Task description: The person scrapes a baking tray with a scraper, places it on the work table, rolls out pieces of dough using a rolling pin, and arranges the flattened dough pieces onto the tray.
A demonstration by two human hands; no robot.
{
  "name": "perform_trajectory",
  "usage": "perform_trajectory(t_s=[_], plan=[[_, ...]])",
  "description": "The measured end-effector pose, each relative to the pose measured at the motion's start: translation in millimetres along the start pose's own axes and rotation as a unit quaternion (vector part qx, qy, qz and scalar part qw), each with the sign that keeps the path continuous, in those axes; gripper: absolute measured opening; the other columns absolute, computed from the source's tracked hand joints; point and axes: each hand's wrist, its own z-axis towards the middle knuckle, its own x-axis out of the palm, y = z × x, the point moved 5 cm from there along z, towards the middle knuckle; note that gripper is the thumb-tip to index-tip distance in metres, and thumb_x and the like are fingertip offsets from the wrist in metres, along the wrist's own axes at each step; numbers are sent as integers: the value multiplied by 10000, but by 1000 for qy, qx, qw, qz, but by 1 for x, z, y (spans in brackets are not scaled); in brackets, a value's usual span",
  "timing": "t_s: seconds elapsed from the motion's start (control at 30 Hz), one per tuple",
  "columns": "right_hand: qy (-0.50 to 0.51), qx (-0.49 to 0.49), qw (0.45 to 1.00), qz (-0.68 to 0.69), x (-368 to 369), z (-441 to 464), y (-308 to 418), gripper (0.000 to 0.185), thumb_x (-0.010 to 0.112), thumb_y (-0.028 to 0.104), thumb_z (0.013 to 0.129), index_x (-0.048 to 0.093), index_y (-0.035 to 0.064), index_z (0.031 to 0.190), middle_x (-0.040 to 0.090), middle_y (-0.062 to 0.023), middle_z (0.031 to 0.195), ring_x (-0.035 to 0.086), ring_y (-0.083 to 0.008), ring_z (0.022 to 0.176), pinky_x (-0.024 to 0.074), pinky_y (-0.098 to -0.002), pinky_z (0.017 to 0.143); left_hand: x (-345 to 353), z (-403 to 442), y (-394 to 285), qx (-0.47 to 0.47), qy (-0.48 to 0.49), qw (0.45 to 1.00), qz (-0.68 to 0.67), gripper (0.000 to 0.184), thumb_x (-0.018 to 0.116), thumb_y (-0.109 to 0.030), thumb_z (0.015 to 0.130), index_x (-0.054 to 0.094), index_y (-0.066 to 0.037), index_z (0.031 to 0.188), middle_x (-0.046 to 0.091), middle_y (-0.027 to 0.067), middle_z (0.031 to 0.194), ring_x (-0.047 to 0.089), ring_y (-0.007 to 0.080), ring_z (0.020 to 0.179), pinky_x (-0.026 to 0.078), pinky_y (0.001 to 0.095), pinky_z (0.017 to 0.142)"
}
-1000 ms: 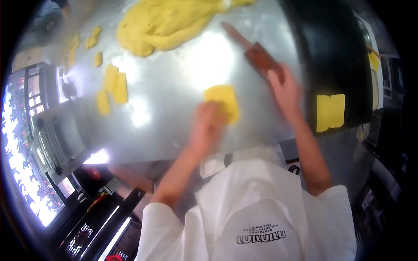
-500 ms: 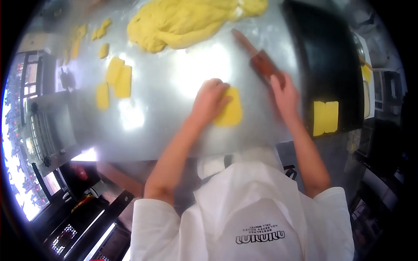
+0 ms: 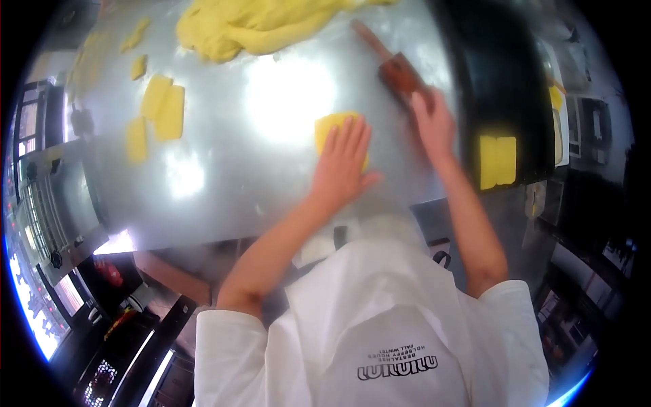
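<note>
My left hand (image 3: 344,163) lies flat with fingers spread on a thin yellow dough piece (image 3: 327,127) on the metal table (image 3: 237,190), covering much of it. To the right, my right hand (image 3: 434,122) is closed round the near handle of a brown rolling pin (image 3: 400,73). The pin lies slanted, its far handle pointing up and left. A large yellow dough mass (image 3: 251,27) rests at the table's far side.
Flat dough pieces (image 3: 163,108) and smaller lumps (image 3: 138,67) lie on the left of the table. Two joined yellow sheets (image 3: 498,163) sit on a black tray (image 3: 505,88) at the right. A metal machine (image 3: 57,203) stands at the far left.
My left hand has gone from curled fingers at the dough piece's edge to lying flat over it. My right hand still grips the rolling pin. The whole view has shifted slightly.
</note>
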Motion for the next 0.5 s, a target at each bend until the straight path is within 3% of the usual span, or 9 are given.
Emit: perform_trajectory(t_s=[0.17,0.2,0.27,0.37,0.43,0.5], plan=[[48,14,999,-12,-13,0,14,587,698,480,916,579,90,1337,704,-160,1152,671,-351,1060,505,-397,926,-25,-20,21,-41,-63,990,-117,885,752,-424,858,357,-6,1530,363,217,1578,319,430,1466,267,533,1204],[27,-26,998,-59,-20,-2,20,593,724,448,897,575,78,1336,694,-157,1156,666,-345,1059,505,-403,923,-32,-30,27,-58,-103,985,-129,820,783,-274,851,385,6,1511,406,230,1540,362,445,1436,303,525,1187],[-18,-113,982,-150,-30,-10,34,612,777,385,861,569,55,1332,675,-150,1165,654,-334,1056,506,-415,915,-34,-51,36,-82,-133,978,-136,762,768,-200,854,412,14,1493,431,240,1508,395,454,1402,332,515,1169],[26,-197,970,-137,-37,-46,50,673,853,293,777,558,50,1331,650,-131,1129,628,-317,1035,502,-429,902,-26,-78,36,-101,-173,968,-149,625,730,-73,844,500,19,1418,511,239,1410,494,440,1290,413,486,1090],[211,-62,975,-7,-11,-78,54,723,889,255,718,547,56,1323,639,-125,1103,613,-306,1003,497,-415,892,-17,-89,33,-112,-158,967,-165,583,727,-67,839,533,14,1382,539,228,1378,525,424,1248,433,479,1059],[250,-78,964,35,26,-100,51,723,910,257,679,554,57,1276,639,-120,1075,613,-305,978,501,-407,863,-15,-90,24,-108,-175,966,-158,560,722,-55,831,549,13,1359,557,217,1354,542,411,1222,446,473,1035]])
